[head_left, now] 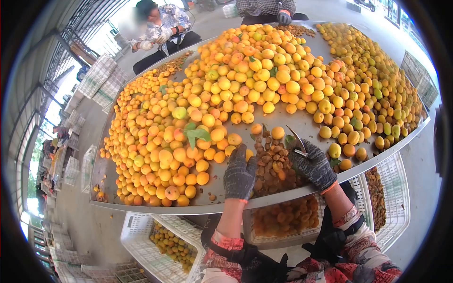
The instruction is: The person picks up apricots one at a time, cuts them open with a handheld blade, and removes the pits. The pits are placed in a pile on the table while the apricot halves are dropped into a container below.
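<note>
My left hand (239, 177), in a dark grey knitted glove, rests low over the metal table with its fingers stretched forward. Its fingertips are beside an apricot (230, 150) at the edge of the big heap of apricots (174, 141). In my right hand (315, 166), gloved alike, is a curved metal tool (297, 140) with a pointed, blade-like end; its grip is hidden by the fingers. Between my hands lies a pile of brown apricot pits (272, 165). A loose apricot (277, 133) sits just beyond the pits. Green leaves (196, 134) lie on the heap.
Below the table edge (264, 202) stand a white crate of apricots (130, 226), a container of orange fruit pieces (285, 217) and a white crate with brown pits (396, 188). Darker apricots (377, 85) cover the right side. Two people (165, 28) work across the table.
</note>
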The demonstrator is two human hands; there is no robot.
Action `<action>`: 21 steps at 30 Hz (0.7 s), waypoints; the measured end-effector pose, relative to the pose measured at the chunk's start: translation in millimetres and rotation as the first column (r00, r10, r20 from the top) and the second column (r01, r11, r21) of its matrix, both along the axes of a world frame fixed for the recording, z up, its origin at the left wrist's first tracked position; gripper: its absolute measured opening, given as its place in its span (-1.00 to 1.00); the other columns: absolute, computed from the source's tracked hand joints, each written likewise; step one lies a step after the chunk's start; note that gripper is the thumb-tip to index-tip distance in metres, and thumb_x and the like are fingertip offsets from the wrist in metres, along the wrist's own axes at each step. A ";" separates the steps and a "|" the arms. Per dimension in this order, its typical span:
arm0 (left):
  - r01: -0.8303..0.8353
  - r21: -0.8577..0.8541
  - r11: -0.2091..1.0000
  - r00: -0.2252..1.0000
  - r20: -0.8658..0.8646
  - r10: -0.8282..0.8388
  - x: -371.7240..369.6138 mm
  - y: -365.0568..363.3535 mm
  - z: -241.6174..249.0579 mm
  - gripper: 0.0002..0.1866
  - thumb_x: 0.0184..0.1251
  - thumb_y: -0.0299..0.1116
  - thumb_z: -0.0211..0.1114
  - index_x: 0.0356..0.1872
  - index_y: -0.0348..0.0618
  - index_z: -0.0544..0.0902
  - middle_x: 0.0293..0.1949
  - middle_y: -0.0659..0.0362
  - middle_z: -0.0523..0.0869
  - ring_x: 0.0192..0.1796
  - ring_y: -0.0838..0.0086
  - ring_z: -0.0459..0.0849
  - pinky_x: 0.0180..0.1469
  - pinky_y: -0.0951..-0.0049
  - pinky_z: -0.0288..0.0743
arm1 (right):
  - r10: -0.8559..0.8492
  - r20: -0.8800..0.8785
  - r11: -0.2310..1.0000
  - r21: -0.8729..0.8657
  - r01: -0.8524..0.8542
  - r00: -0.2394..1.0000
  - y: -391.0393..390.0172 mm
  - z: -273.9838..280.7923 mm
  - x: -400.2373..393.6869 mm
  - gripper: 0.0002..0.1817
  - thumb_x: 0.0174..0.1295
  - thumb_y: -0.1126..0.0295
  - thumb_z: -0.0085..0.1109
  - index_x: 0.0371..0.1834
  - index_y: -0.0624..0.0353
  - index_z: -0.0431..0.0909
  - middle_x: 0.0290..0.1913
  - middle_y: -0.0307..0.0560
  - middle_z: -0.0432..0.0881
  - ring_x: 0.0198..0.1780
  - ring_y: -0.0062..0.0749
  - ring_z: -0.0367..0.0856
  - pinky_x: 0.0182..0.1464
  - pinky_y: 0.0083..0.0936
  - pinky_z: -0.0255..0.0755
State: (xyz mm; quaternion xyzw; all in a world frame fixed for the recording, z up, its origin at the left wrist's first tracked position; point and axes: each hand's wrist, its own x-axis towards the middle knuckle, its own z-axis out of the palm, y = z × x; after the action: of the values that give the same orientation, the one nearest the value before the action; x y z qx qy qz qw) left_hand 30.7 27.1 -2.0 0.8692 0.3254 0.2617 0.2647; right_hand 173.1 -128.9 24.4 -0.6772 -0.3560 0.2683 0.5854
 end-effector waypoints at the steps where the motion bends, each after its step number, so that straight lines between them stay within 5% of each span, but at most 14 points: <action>1: -0.004 0.003 1.000 1.000 -0.002 0.004 1.4 3.1 -9.0 -0.55 0.20 -0.21 0.13 0.07 -0.23 0.43 0.04 -0.14 0.48 0.09 0.06 0.44 0.12 0.24 0.30 | -0.023 -0.019 0.999 -0.035 0.022 1.000 -0.8 -0.9 -0.2 -0.63 0.13 0.55 0.11 0.05 0.21 0.41 -0.17 -0.25 0.55 -0.12 -0.60 0.46 -0.04 -0.61 0.38; 9: 0.069 -0.069 0.995 0.972 -0.220 -0.082 6.6 6.5 -10.6 -0.48 0.14 -0.17 0.17 0.09 -0.24 0.41 -0.03 -0.17 0.50 -0.04 0.08 0.53 -0.01 0.22 0.40 | -0.057 0.108 0.998 -0.030 0.061 0.992 -5.0 -2.1 -4.5 -0.61 0.11 0.47 0.17 0.05 0.21 0.42 -0.23 -0.17 0.57 -0.19 -0.52 0.51 -0.12 -0.55 0.40; 13: 0.012 -0.212 0.977 0.991 -0.129 -0.040 9.1 0.2 9.9 -0.52 0.17 -0.24 0.19 0.08 -0.29 0.40 -0.07 -0.09 0.54 -0.09 0.20 0.56 -0.06 0.29 0.46 | -0.036 0.201 0.997 -0.060 0.049 0.979 -7.5 7.0 -8.4 -0.60 0.16 0.44 0.12 0.09 0.22 0.36 -0.22 -0.17 0.57 -0.20 -0.54 0.50 -0.13 -0.56 0.41; 15: 0.290 -0.640 0.711 0.840 0.526 0.131 8.9 -6.8 14.6 -0.54 0.21 -0.31 0.18 0.10 -0.30 0.38 -0.06 0.05 0.52 -0.11 0.34 0.56 -0.10 0.37 0.49 | -0.059 0.200 0.998 0.002 0.060 0.978 -9.2 -7.7 -5.2 -0.59 0.19 0.44 0.08 0.12 0.23 0.33 -0.21 -0.18 0.55 -0.20 -0.55 0.49 -0.13 -0.57 0.40; 19: 0.468 -0.702 0.536 0.782 0.612 0.118 3.6 -23.9 36.1 -0.54 0.25 -0.34 0.16 0.15 -0.28 0.33 -0.02 0.15 0.47 -0.09 0.42 0.52 -0.08 0.42 0.49 | -0.118 0.097 0.991 0.067 0.112 0.988 -11.5 8.1 -8.2 -0.60 0.26 0.43 -0.03 0.16 0.25 0.27 -0.19 -0.20 0.51 -0.21 -0.59 0.46 -0.13 -0.63 0.38; 21: 0.643 -0.687 0.340 0.648 0.724 0.237 3.1 -33.2 46.0 -0.51 0.24 -0.34 0.18 0.16 -0.27 0.31 0.02 0.13 0.44 -0.07 0.42 0.52 -0.05 0.45 0.47 | -0.178 0.121 0.982 0.088 0.169 0.977 -7.9 11.4 -12.7 -0.64 0.25 0.37 -0.02 0.10 0.24 0.32 -0.20 -0.17 0.53 -0.21 -0.60 0.48 -0.18 -0.65 0.38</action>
State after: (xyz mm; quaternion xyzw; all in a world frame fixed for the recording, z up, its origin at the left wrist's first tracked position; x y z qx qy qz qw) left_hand 33.9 -6.1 44.0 0.4182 0.1514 0.3123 0.8394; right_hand 160.4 -136.8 35.8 -0.6985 -0.3423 0.1583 0.6082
